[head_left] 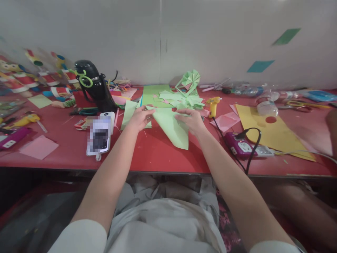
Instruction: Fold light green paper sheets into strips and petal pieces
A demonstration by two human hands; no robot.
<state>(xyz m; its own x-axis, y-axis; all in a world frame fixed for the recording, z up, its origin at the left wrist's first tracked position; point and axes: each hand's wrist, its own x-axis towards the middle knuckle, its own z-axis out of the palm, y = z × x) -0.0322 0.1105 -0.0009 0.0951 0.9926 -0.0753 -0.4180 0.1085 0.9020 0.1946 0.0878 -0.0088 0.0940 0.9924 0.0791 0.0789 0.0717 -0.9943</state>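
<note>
A light green sheet of paper (pixel 173 128) is stretched between my two hands above the red table, its lower corner curving toward me. My left hand (pixel 141 117) pinches its upper left corner between thumb and fingers. At the upper right side, my right hand (pixel 191 120) grips the same sheet, thumb below and fingers along the edge. More light green paper (pixel 129 114) lies beside my left hand. Just beyond the sheet are green paper cuttings (pixel 184 102) and a folded green paper wheel (pixel 191 80).
A yellow glue gun (pixel 212 106) stands right of my right hand, with a purple power strip (pixel 239 146) and its cord nearer. On the left are a phone (pixel 99 137) and a black bottle (pixel 94 84). Yellow card (pixel 273 131) and plastic bottles (pixel 265 105) lie right.
</note>
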